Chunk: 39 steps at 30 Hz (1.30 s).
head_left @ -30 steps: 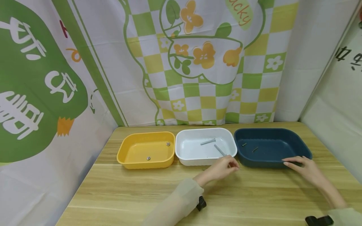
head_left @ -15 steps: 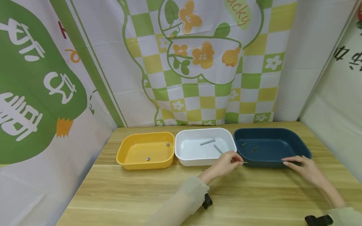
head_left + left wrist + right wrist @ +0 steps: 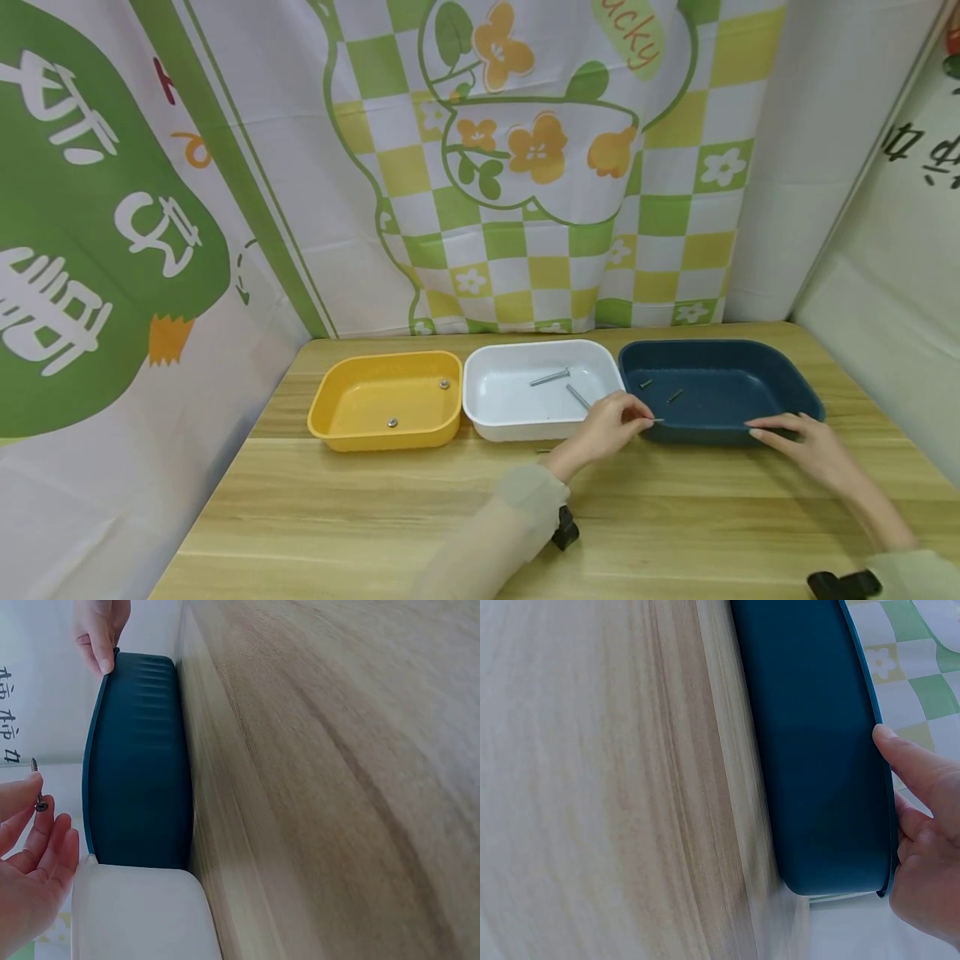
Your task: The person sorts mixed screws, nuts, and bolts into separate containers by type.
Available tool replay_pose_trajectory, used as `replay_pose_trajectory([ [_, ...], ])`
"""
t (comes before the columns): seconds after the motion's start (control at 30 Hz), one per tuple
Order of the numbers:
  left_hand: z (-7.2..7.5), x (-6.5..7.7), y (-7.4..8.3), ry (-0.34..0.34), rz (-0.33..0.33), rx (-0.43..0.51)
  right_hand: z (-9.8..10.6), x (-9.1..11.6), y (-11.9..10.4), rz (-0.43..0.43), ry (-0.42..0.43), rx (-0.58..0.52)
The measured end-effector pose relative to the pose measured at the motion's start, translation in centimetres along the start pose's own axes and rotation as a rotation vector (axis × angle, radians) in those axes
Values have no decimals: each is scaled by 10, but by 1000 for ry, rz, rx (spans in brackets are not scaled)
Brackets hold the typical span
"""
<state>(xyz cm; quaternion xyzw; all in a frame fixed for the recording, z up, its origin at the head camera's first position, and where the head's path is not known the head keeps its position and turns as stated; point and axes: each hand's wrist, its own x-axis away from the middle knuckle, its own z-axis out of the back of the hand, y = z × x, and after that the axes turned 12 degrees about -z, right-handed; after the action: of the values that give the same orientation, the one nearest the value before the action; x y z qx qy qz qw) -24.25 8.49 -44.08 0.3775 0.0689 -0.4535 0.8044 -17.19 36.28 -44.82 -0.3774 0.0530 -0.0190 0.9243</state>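
My left hand point(image 3: 609, 429) pinches a small screw point(image 3: 39, 787) between thumb and fingertip, close to the front left rim of the dark blue tray point(image 3: 720, 435). In the left wrist view the screw's cross-slotted head faces down and its threaded tip points up. My right hand point(image 3: 813, 450) grips the front rim of that tray near its right corner, thumb on the outside point(image 3: 911, 761) and fingers over the inner side. Two small screws, one being this brass-coloured screw point(image 3: 675, 396), lie inside the blue tray.
A white tray point(image 3: 517, 430) with long bolts point(image 3: 551, 377) stands in the middle, touching the blue one. Left of it is a yellow tray point(image 3: 382, 440) holding two nuts point(image 3: 444, 384). Another small screw point(image 3: 543, 451) lies on the wooden table point(image 3: 337, 517) before the white tray.
My left hand has moved right and slightly up with the screw, from in front of the white tray to the blue tray's front rim. The right hand has stayed on the rim.
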Motion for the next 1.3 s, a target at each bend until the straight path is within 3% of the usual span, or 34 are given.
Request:
replay_pose_trajectory([
  [0.63,-11,-12,-6,9,64,-7,1,0,0,-2,-15,-27],
  [0.97,-16,-19,-4,8,72,-79,2,-1,-1,-47,-54,-51],
  [1.3,-21,-22,-2,18,101,-159,2,0,-2,-36,-38,-42],
])
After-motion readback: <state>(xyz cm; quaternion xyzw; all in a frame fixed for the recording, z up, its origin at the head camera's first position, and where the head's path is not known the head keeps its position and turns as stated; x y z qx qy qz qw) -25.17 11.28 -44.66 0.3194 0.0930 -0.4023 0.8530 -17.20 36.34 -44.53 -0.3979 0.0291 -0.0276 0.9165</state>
